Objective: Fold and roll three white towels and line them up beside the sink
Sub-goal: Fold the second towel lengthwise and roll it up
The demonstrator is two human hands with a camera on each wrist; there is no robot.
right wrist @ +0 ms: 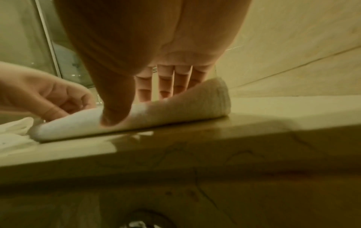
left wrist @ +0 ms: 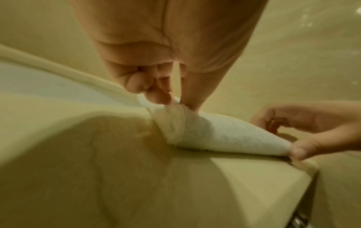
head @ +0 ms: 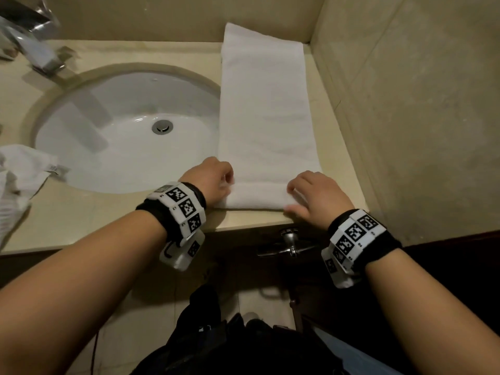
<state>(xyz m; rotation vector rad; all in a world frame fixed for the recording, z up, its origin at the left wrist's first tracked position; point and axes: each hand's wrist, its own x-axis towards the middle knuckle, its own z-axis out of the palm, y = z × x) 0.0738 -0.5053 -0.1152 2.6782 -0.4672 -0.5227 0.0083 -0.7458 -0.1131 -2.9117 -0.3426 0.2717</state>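
Both hands (head: 213, 177) (head: 315, 193) grip folded towel's (head: 263, 117) near end; sink (head: 130, 131) left; wall (head: 405, 104) right.

A long white terry towel (head: 263, 109), folded into a narrow strip, lies flat on the beige stone counter at the 3 o'clock side of the oval white basin, running from the counter's front edge toward 12 o'clock, where its far end climbs slightly up the back wall. Its near end, at 6 o'clock, is turned over into a first low roll (left wrist: 218, 135) lying square across the strip (right wrist: 136, 117), just inside the counter's front edge. A second white towel (head: 19, 174), crumpled and unfolded, with a small label showing, sits at the basin's 9 o'clock side.
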